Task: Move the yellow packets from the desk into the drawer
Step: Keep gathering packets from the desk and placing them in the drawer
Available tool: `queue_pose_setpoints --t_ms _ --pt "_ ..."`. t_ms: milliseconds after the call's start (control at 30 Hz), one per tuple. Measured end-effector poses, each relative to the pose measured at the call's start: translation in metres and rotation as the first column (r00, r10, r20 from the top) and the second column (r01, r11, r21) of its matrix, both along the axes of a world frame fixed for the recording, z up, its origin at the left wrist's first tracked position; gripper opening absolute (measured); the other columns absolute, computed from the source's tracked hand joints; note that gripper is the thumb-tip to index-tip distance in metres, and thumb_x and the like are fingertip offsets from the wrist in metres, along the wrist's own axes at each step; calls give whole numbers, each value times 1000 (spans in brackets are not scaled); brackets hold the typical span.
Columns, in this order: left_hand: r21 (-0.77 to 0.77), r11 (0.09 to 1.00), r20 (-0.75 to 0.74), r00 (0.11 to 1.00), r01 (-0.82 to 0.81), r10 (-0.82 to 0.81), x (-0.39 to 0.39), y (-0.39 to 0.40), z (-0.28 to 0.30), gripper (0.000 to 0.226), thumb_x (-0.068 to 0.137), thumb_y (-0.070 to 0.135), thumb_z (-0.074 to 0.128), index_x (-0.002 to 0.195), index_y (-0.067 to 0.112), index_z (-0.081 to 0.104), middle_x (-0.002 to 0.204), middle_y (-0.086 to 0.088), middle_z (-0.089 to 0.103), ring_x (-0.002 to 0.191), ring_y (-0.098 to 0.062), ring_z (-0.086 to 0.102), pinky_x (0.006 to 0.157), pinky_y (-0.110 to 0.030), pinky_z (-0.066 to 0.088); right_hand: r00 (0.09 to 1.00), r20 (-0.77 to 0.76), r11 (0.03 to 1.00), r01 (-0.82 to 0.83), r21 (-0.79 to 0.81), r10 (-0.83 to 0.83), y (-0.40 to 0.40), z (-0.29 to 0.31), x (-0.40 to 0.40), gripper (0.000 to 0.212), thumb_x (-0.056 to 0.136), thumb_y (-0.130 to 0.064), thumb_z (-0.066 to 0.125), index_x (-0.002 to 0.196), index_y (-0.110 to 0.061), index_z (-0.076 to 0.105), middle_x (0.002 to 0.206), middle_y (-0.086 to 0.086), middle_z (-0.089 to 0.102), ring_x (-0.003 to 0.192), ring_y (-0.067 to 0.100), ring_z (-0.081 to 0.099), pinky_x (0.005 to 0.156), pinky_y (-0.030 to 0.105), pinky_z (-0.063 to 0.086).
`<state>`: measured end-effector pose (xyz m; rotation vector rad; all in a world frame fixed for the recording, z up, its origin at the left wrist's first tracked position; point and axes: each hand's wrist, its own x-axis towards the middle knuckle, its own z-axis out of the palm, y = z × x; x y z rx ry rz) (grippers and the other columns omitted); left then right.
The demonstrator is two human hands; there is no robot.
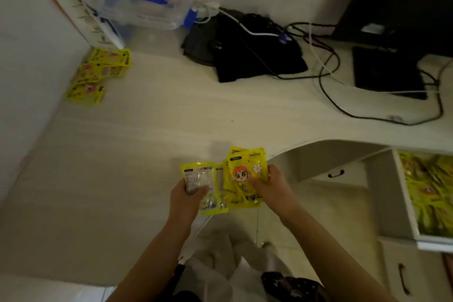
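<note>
My left hand [187, 197] grips a yellow packet with a clear window [199, 180] near the desk's front edge. Beside it, my right hand [270, 185] holds a fanned bunch of yellow packets [242, 176] printed with a cartoon figure and a flower. The two bunches touch in the middle. Several more yellow packets [98, 73] lie overlapping at the desk's far left, against the wall. An open white drawer [407, 203] at the right is filled with yellow packets [431, 191].
The pale desk [147, 130] carries a clear plastic box with a blue handle [144, 11], black cloth [250, 51], tangled cables [343, 95] and a black device [389, 71]. Closed drawers with dark handles [335, 174] sit below the desk's curved edge.
</note>
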<state>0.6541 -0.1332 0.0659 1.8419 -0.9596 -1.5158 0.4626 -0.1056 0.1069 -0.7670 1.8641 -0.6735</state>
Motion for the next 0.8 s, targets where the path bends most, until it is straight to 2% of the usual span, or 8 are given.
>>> queue_pose_setpoints --t_ms 100,200,300,400,467,600,800 --pt "-13 993 -11 993 121 -122 -33 10 2 24 76 2 74 94 16 68 84 -2 72 75 -18 67 65 -30 53 992 31 992 123 2 -123 35 0 -27 29 86 -21 67 108 -7 54 102 9 66 91 23 65 77 39 55" --pt "-21 965 19 965 261 -260 -71 28 2 23 75 4 75 92 18 67 84 0 71 75 -17 66 63 -27 50 968 58 969 246 1 -246 75 -6 -58 31 83 -23 68 109 -10 55 102 8 69 92 24 68 83 48 56" --pt "-16 917 52 917 398 -396 -113 54 4 23 78 8 74 96 18 65 84 5 69 77 -13 65 62 -23 46 925 107 931 365 13 -364 121 -7 -91 28 85 -18 67 109 -12 55 106 8 68 95 26 67 85 48 56" --pt "-4 875 45 874 484 -483 -158 92 8 20 80 9 72 94 20 62 80 10 65 74 -9 62 57 -18 42 867 149 878 478 20 -475 173 -9 -128 20 86 -16 67 103 -17 56 99 4 68 95 25 67 86 49 55" --pt "5 846 56 844 533 -533 -186 120 11 18 81 12 72 91 22 61 80 11 65 71 -2 59 54 -16 39 844 149 855 519 11 -514 209 -11 -153 18 85 -17 67 95 -25 55 100 3 69 94 24 68 86 49 55" --pt "54 824 18 825 563 -565 -239 166 8 24 78 15 75 98 21 62 92 2 69 82 -9 63 62 -23 45 806 200 821 570 -14 -557 271 -7 -199 19 86 -18 67 93 -29 54 97 -4 69 92 18 68 86 43 56" --pt "43 762 -9 763 647 -647 -320 221 15 27 80 14 74 102 19 59 89 8 67 79 -5 62 60 -22 44 744 266 759 648 -61 -614 338 -3 -270 26 88 -14 64 112 -17 53 104 1 68 91 16 68 82 36 57"
